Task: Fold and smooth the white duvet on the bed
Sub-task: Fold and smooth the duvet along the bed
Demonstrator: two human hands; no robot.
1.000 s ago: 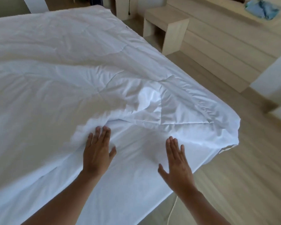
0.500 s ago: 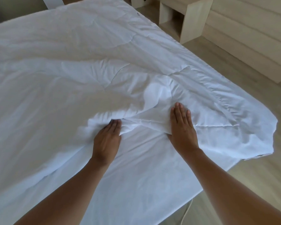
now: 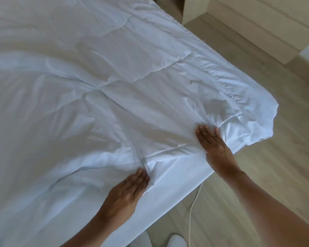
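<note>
The white duvet (image 3: pixel 114 82) is spread over the bed (image 3: pixel 171 189), wrinkled, with quilted seams; its near right corner overhangs the bed corner. My left hand (image 3: pixel 127 191) lies flat, fingers together, on the duvet's folded near edge, close to the bed's front side. My right hand (image 3: pixel 213 145) presses flat on the duvet further right, just before a bunched ridge near that corner. Neither hand grips the cloth.
Wooden floor (image 3: pixel 257 175) runs along the bed's right side. A white cable (image 3: pixel 194 200) trails on the floor beside the bed. A light wooden nightstand (image 3: pixel 191 8) and a stepped wooden platform (image 3: pixel 257 32) stand at the back right. White slippers (image 3: pixel 175 240) show at the bottom edge.
Both hands have slid to the right along the duvet's near edge, pushing the bunched fold out. The raised hump in the middle has flattened, and the view has shifted closer and lower.
</note>
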